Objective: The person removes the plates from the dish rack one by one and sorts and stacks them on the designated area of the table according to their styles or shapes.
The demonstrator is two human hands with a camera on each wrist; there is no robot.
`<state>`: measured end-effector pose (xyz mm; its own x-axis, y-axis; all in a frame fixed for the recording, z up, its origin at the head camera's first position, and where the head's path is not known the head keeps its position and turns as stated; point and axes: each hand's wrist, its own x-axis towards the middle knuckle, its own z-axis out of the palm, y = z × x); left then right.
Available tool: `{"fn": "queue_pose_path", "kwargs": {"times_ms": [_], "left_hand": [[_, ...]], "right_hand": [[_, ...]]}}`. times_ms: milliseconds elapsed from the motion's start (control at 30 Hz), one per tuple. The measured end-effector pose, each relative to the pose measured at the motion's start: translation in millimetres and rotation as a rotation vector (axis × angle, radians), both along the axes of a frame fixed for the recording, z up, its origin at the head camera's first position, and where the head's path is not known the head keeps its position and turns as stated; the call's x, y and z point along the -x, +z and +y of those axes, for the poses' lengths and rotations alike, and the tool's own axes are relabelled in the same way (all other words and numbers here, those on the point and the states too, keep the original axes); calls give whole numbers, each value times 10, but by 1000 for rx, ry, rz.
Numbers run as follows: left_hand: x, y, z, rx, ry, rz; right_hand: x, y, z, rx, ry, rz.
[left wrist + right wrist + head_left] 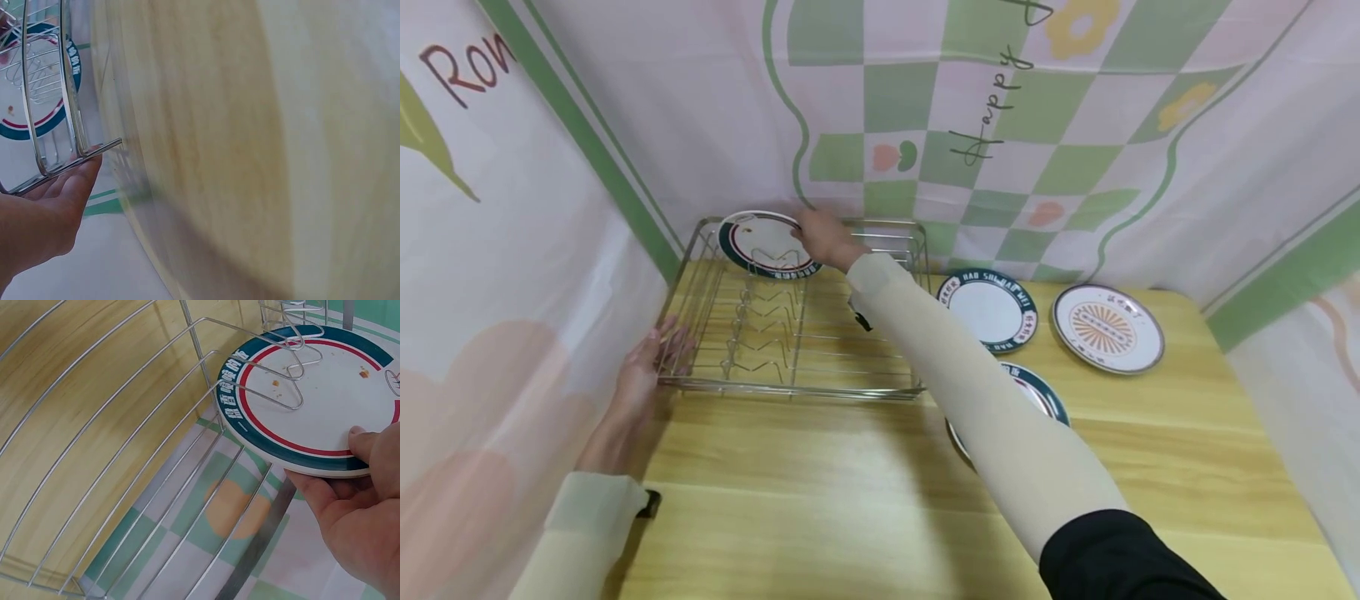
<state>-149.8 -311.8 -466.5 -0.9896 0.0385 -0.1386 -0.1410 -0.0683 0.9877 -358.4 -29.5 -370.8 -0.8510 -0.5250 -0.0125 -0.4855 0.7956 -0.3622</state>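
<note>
My right hand (827,237) pinches the rim of a white plate (760,242) with a dark green border and red ring. In the right wrist view, the thumb lies on the face of the plate (300,419) and the fingers are behind it. The plate leans at the back left of a wire dish rack (820,391), its lower edge among the bent wire dividers. My left hand (642,362) holds the rack's left end. The left wrist view shows that hand (56,212) against the rack's corner wires (80,156), part of its fingers hidden.
Right of the rack lie a green-rimmed plate (988,308) and a plate with an orange sunburst (1108,329). Another green-rimmed plate (1045,400) is partly covered by my right sleeve (970,383). A printed cloth (895,100) hangs behind the wooden table (790,500).
</note>
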Motion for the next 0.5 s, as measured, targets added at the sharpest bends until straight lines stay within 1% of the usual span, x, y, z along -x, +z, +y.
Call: {"fn": "queue_pose_path", "kwargs": {"times_ms": [100,200,333,500], "left_hand": [[-8,0,-3,10,-10,9],[-14,7,-6,4,-18,1],[-18,7,2,-5,-18,2],[-18,3,2,-25,-17,18]], "right_hand": [[-4,27,31,8,-3,23],[-13,77,79,8,-12,57],[-38,182,178,23,-16,91],[-72,331,333,76,3,159]]}}
